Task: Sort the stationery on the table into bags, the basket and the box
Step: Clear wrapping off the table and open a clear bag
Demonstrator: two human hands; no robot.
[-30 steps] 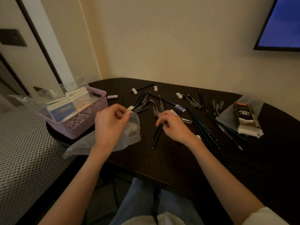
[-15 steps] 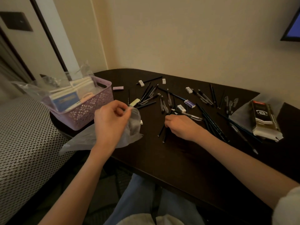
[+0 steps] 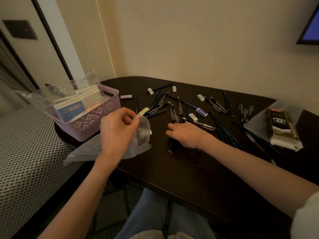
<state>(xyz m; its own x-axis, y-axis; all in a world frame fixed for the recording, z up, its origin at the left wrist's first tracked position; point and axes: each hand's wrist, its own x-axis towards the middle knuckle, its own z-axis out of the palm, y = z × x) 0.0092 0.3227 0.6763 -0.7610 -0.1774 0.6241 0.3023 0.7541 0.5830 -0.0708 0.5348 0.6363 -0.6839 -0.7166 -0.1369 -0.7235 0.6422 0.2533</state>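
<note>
Two hands are seen over the dark surface. A clear plastic bag is pinched at its mouth by the left hand; the right hand is laid, fingers loosely bent, on black pencils. Farther off, pens, pencils and erasers are scattered. A lilac basket stands far left, a pen box far right.
</note>
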